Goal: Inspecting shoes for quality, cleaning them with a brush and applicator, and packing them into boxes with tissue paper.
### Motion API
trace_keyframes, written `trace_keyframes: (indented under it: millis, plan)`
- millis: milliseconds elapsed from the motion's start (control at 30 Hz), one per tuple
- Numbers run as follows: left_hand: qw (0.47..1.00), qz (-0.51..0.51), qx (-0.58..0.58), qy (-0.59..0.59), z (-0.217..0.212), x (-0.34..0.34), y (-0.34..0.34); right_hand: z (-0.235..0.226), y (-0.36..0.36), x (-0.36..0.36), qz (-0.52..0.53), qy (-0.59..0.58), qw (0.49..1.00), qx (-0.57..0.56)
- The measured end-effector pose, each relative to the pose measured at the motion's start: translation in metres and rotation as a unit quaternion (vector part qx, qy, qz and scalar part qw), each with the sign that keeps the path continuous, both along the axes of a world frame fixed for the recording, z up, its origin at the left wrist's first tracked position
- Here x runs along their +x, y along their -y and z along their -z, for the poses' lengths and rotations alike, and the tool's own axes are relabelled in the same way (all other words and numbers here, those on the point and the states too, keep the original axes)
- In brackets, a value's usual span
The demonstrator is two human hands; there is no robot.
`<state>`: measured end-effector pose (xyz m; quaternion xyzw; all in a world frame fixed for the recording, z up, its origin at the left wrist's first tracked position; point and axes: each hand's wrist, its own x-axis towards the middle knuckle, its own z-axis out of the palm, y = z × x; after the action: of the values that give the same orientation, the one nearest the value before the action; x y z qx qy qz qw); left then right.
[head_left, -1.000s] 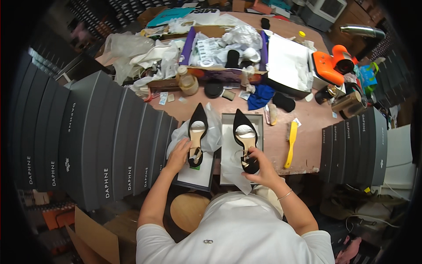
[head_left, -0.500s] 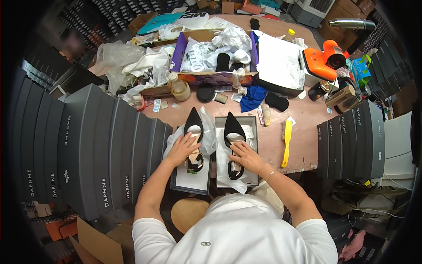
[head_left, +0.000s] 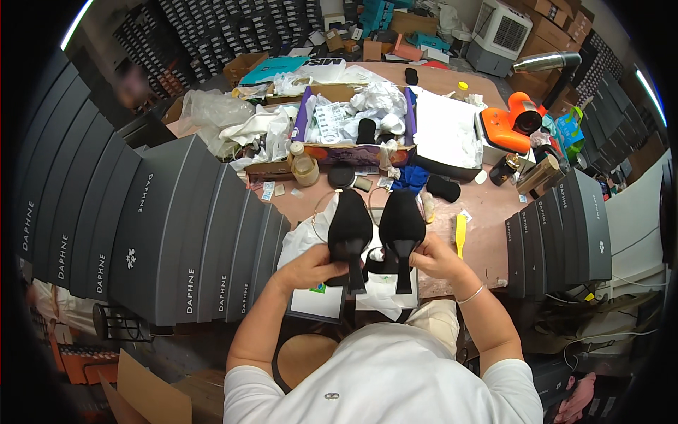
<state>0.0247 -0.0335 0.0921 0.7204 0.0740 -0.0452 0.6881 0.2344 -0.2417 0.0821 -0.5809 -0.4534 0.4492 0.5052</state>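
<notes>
Black heeled shoes [head_left: 350, 219]: pair raised over the open boxes at the near edge of the tabletop [head_left: 487, 261]; side by side, narrow gap between them. Rounded black backs face up, slim heels point down toward the wearer.
Left hand [head_left: 309, 268]: pinching the left shoe [head_left: 346, 230] by its outer side near the heel, thumb laid across.
Right hand [head_left: 436, 258]: pinching the right shoe [head_left: 401, 219] near its heel from the outer side; fingertips partly hidden behind it.
Just changed: half a second ago both shoes lay in the boxes, toes away, hands resting over them. Now both are lifted and turned.
Meaning: backs and heels now open to view, evenly matched for comparing, I judge; insoles out of sight.
Straps: thin loops stand out beyond the shoes; detail too small to tell.
Left box [head_left: 326, 304]: grey edge, pale inside, partly under the left hand and shoe.
Right box [head_left: 417, 291]: below the right shoe, white tissue [head_left: 381, 304] hanging toward the near edge.
Yellow brush [head_left: 460, 237]: on the tabletop, right of the right hand, untouched.
Grey box stacks [head_left: 159, 233]: flanking the work at left and right.
</notes>
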Motion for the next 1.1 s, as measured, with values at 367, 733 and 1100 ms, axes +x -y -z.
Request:
trace_keyframes:
  millis: [367, 733, 1100]
  plan:
    - [0.944, -0.104, -0.312, -0.01, 0.038, -0.009, 0.053, 0.031, 0.009, -0.033, 0.002, -0.249, 0.968, -0.029]
    - [0.892, -0.164, -0.419, -0.05, 0.067, 0.01, 0.052, 0.061, 0.001, -0.024, 0.042, -0.46, 0.883, -0.084]
    - [0.884, -0.174, -0.43, -0.062, 0.077, 0.006, 0.05, 0.066, -0.002, -0.027, 0.044, -0.463, 0.88, -0.093]
